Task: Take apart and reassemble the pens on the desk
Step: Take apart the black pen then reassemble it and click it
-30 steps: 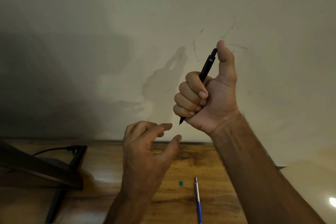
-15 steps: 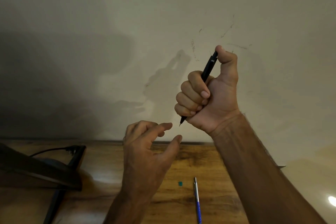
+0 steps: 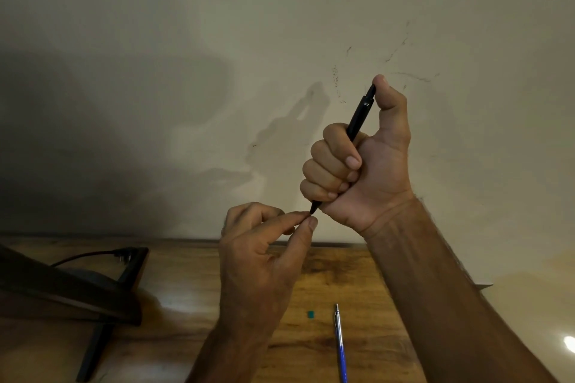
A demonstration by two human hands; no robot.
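right hand is gripping slim black plastic pen in a closed fist, thumb pressing its top; left hand is pinching thumb and forefinger at its tip; blue-and-silver metal pen is lying on wooden desk below both hands

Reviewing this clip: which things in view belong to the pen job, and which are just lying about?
Job:
black pen, gripped in right hand
left hand, pinching at its tip
blue pen on desk

Lying about:
small green piece
dark stand
cable
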